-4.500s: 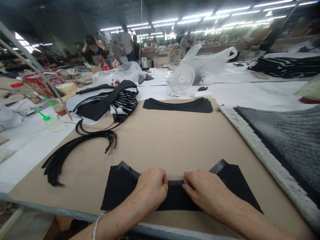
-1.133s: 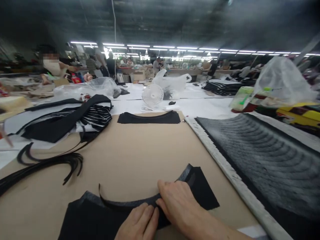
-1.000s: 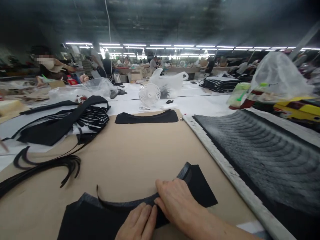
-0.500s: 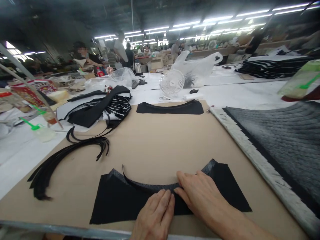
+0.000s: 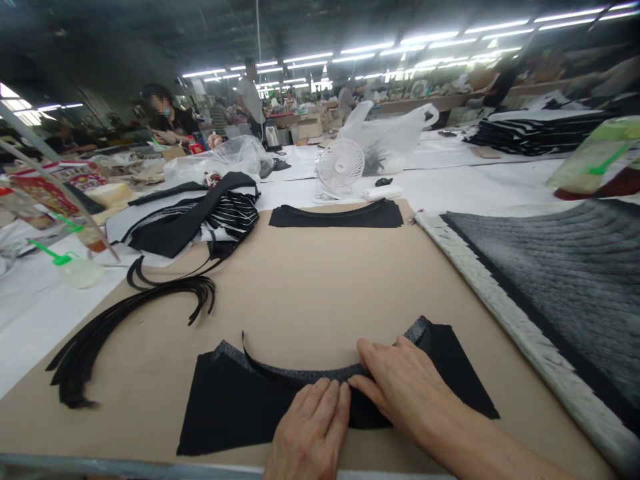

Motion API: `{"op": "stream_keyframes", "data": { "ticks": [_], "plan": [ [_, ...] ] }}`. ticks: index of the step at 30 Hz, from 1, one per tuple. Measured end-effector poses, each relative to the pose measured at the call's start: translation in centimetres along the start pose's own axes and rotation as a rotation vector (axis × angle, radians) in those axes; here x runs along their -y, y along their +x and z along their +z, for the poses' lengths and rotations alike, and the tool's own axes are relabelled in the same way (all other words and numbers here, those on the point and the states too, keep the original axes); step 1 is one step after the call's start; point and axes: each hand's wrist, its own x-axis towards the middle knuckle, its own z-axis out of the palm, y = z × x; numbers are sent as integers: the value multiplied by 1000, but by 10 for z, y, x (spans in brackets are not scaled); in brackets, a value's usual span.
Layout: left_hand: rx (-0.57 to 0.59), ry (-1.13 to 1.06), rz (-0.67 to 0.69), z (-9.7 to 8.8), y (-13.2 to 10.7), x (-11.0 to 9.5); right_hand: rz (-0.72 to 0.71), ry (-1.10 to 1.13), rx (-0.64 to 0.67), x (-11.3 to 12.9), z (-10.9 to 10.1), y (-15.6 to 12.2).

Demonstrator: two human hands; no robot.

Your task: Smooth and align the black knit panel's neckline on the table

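A black fabric piece [image 5: 225, 407] with a curved grey-edged cutout lies flat near the front of the board. Along that curve runs a thin black strip [image 5: 270, 373], its left end curling up off the fabric. My left hand [image 5: 313, 423] has its fingers close together, the tips pressing the strip against the fabric at mid-curve. Right beside it, my right hand [image 5: 407, 377] is closed over the curved edge, thumb and fingers pinching the strip. The part of the strip under my fingers is hidden.
Loose black strips [image 5: 95, 333] lie at left, below piled black and striped pieces [image 5: 185, 220]. A stack of curved black pieces [image 5: 335, 215] sits at the board's back, before a white fan [image 5: 341, 165]. Layered grey material [image 5: 545, 253] borders the right. A glue bottle [image 5: 75, 270] stands at left.
The view has shifted slightly. Both hands stay at mid-curve, with the right hand's fingers a little farther right along the edge. In the background, a person at left has raised their head.
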Motion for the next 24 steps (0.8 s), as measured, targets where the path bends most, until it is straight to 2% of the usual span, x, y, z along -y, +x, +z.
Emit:
{"op": "stream_keyframes", "data": {
  "ticks": [7,12,18,24],
  "plan": [
    [48,32,15,5,-1,3,7,192,158,-54,-41,0],
    [36,46,-10,10,-2,0,58,312,220,-79,-51,3],
    [10,21,-53,14,-2,-2,56,348,207,-86,-44,9],
    [25,21,-42,13,3,-1,81,285,159,-77,-40,1]
  ]
}}
